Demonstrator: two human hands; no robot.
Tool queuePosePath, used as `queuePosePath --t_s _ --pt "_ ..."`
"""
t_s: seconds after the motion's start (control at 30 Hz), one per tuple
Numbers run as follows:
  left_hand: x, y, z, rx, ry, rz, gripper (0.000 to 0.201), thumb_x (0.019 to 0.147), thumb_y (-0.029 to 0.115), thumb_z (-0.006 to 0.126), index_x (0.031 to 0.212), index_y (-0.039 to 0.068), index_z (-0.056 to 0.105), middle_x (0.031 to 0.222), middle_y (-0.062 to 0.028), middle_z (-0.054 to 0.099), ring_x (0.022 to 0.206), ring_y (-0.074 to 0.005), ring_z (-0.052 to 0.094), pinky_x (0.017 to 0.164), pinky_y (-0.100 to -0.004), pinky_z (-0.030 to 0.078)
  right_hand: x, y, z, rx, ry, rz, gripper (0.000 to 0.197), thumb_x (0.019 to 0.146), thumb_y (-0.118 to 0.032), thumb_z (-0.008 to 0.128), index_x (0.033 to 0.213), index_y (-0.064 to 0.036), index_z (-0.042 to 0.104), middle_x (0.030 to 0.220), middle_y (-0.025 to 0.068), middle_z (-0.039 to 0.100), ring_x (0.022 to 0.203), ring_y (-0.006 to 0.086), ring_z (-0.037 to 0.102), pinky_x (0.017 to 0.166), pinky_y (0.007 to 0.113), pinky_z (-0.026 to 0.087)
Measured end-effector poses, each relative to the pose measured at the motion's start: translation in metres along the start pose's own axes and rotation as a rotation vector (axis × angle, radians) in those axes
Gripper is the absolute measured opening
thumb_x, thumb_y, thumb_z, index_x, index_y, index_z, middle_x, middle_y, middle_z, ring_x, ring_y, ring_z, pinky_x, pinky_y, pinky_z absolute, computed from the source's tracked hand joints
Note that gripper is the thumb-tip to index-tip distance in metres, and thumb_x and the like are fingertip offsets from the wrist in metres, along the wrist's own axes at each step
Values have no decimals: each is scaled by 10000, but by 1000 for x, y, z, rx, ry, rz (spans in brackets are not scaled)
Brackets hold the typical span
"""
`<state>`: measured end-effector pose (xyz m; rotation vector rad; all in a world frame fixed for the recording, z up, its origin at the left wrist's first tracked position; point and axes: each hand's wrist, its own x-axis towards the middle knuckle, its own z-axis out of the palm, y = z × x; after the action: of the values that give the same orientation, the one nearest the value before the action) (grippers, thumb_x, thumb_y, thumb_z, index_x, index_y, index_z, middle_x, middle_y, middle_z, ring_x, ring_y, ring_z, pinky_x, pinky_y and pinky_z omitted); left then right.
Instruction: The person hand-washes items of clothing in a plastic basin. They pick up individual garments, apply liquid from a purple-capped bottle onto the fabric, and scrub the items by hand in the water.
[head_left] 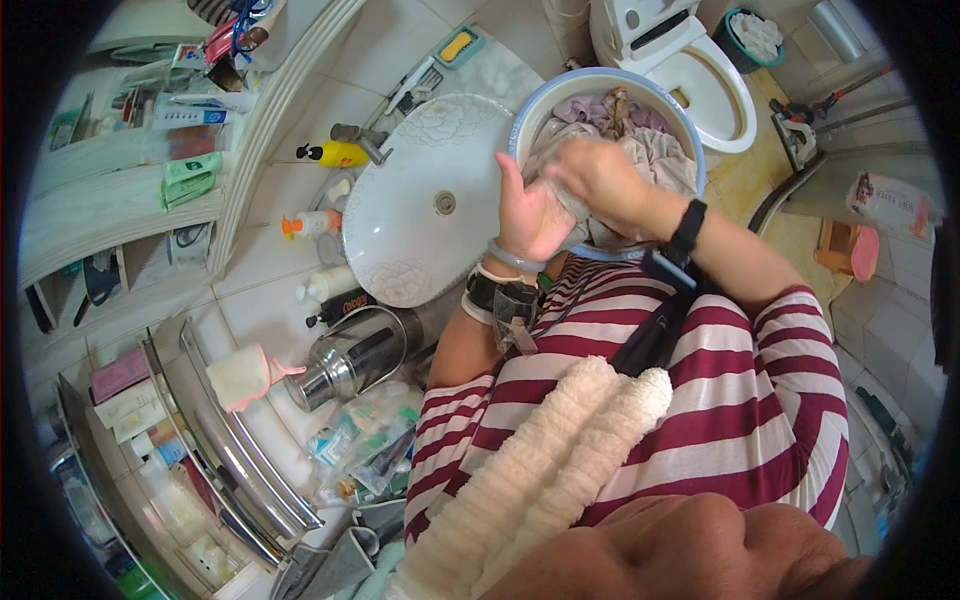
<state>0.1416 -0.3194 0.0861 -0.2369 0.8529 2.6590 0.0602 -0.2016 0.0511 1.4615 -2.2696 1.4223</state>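
My left hand [536,214] is raised at the near left rim of a basin, palm up, its thumb stuck out and nothing lying on the palm. Its fingertips run in beside my right hand [598,183], which is over the basin with its fingers smeared by motion. Whether the right fingers grip anything cannot be made out. Below both hands, wet-looking pale cloth [655,160] fills the round white basin with a blue rim [697,130]. A mauve garment [585,110] lies at the far side of the same basin.
To the left is a white washbasin [415,180] with a tap [360,138], and bottles stand along its edge. The toilet [735,115] is beyond the blue-rimmed basin, beside a bin [750,42]. A steel flask [345,358] and shelves [120,240] are at left.
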Motion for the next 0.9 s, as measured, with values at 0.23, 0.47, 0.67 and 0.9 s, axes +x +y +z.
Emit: queuePosePath --t_s 0.23,0.47,0.67,0.9 --pt "-1 -1 -8 -30 -9 29 1117 684 863 270 1423 32 173 1454 -106 252 1343 -248 236 1104 -418 154 4 -18 -1 -11 -60 -9 268 851 -235 587 720 -4 551 689 193 540 661 376 539 580 415 444" --pt "-7 8 -2 -98 4 20 1230 604 900 333 1414 -8 153 1454 -118 241 1345 -257 226 1107 -418 150 7 -15 -14 -55 -143 -104 256 838 -258 576 712 -35 578 714 165 565 660 366 562 594 425 468" --pt "-6 9 6 -141 -130 27 1167 654 883 260 1419 7 153 1440 -129 259 1329 -262 255 1092 -422 191 13 3 -24 -149 164 -40 231 801 -253 614 681 -66 552 673 105 539 602 311 561 545 397 474" --pt "-20 24 17 -260 -145 40 1295 564 928 318 1408 -40 148 1468 -147 208 1353 -286 207 1106 -454 136 19 26 -35 68 239 304 241 868 -254 594 751 -43 598 679 71 563 596 189 541 567 302 443"
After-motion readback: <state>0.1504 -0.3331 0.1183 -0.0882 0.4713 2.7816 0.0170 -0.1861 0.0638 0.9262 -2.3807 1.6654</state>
